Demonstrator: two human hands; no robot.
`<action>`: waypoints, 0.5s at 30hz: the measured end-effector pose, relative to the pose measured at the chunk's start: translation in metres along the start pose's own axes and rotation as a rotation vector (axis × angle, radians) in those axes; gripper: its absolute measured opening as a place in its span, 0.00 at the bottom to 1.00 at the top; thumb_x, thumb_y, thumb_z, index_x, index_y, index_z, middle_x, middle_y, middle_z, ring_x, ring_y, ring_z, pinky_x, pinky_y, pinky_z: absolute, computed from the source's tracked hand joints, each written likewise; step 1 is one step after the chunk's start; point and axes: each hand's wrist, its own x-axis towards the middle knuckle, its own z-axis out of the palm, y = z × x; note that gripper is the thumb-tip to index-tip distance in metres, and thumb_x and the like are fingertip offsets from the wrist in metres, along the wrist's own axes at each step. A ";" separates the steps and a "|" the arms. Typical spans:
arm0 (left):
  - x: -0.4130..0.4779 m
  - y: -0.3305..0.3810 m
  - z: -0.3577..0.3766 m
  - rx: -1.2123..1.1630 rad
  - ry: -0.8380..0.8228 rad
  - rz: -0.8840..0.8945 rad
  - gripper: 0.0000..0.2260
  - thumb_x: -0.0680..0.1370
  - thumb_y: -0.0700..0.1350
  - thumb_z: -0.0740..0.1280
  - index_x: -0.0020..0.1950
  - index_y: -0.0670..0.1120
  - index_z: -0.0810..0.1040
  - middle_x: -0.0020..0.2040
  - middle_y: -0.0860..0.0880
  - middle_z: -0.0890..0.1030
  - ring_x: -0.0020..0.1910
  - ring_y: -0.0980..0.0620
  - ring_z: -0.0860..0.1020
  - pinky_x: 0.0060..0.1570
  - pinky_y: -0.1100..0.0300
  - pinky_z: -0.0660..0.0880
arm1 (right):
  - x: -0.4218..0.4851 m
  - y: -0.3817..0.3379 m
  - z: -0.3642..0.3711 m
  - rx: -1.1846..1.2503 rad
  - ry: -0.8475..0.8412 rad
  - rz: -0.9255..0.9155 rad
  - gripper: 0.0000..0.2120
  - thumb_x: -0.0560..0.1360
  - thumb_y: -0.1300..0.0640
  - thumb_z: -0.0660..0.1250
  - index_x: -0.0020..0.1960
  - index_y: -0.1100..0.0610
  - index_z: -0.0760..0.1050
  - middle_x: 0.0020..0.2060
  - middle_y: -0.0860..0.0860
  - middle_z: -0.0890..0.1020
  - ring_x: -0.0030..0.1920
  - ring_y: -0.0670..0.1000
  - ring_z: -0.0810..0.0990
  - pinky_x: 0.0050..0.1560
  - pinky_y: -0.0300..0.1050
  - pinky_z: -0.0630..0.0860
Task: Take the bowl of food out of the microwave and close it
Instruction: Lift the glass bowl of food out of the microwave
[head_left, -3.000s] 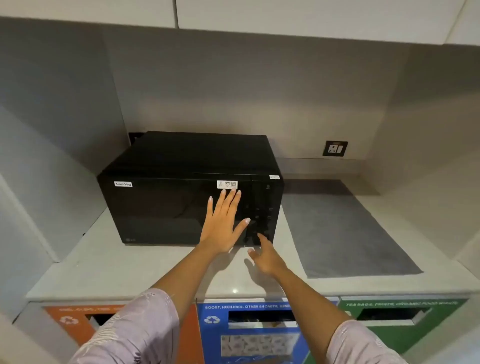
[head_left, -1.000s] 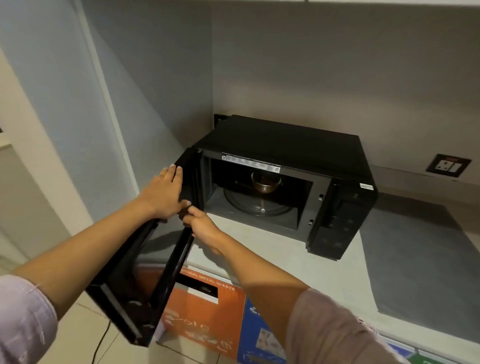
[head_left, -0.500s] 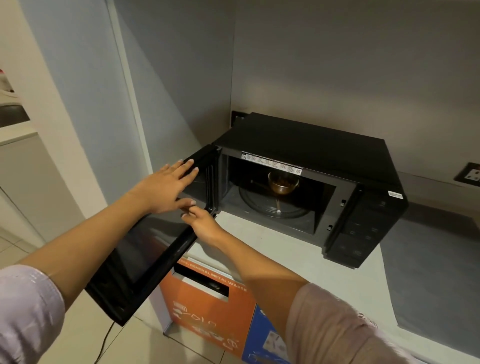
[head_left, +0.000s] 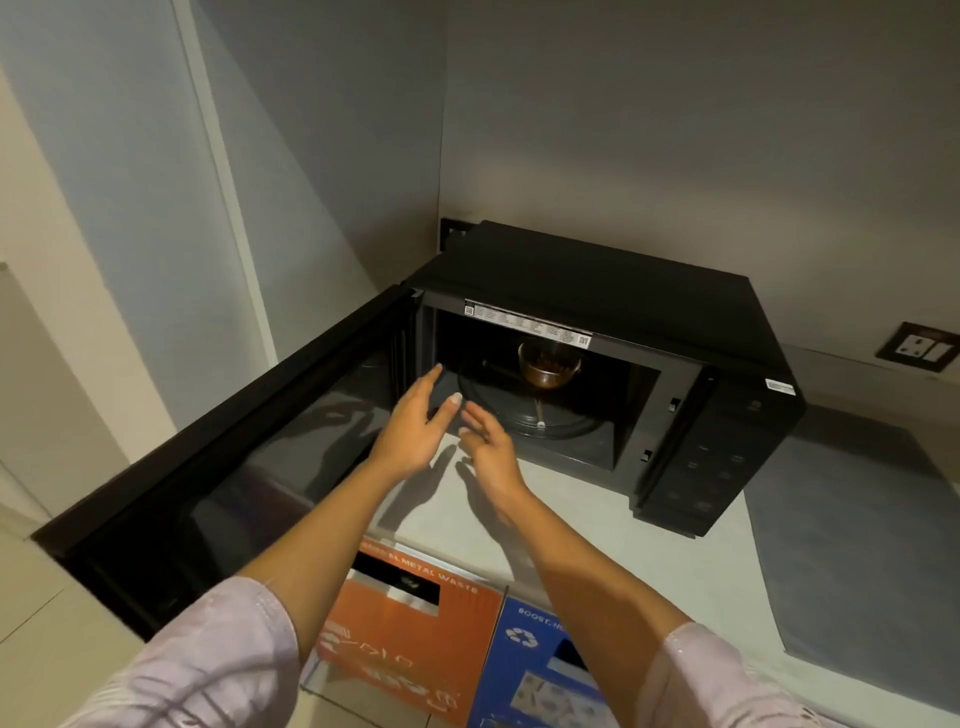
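A black microwave (head_left: 597, 275) stands in the counter's back left corner with its door (head_left: 223, 467) swung wide to the left. Inside, a small brown bowl of food (head_left: 548, 365) sits on the glass turntable (head_left: 540, 415). My left hand (head_left: 415, 428) and my right hand (head_left: 485, 441) hover side by side just in front of the cavity's opening, fingers spread, holding nothing. Both are short of the bowl and touch neither it nor the door.
A pale counter (head_left: 519, 519) runs in front of the microwave, with a grey mat (head_left: 857, 545) on its right. An orange waste bin (head_left: 405, 639) and a blue one (head_left: 545, 670) sit under the counter's edge. A wall socket (head_left: 917, 347) is at the right.
The door went from shut to fully open. Both hands have let go of the door's edge and moved right, toward the cavity's opening.
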 end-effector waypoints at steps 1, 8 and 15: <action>0.004 -0.002 0.011 -0.086 -0.005 -0.015 0.29 0.80 0.56 0.59 0.78 0.50 0.55 0.79 0.47 0.60 0.77 0.48 0.59 0.72 0.54 0.60 | 0.004 0.000 -0.013 0.023 0.032 0.006 0.23 0.81 0.65 0.59 0.75 0.58 0.65 0.71 0.54 0.72 0.69 0.53 0.72 0.67 0.48 0.70; 0.050 -0.001 0.076 -0.523 0.032 -0.139 0.25 0.80 0.53 0.61 0.76 0.51 0.60 0.76 0.48 0.64 0.75 0.49 0.63 0.72 0.53 0.62 | 0.040 0.009 -0.099 0.082 0.221 -0.026 0.22 0.81 0.63 0.59 0.74 0.54 0.65 0.71 0.52 0.72 0.68 0.49 0.71 0.67 0.46 0.68; 0.120 -0.001 0.126 -0.667 0.042 -0.138 0.24 0.81 0.49 0.61 0.76 0.45 0.61 0.74 0.46 0.67 0.70 0.53 0.67 0.65 0.61 0.63 | 0.098 0.023 -0.145 0.139 0.299 -0.034 0.22 0.81 0.62 0.59 0.74 0.53 0.65 0.65 0.50 0.75 0.70 0.52 0.70 0.66 0.45 0.67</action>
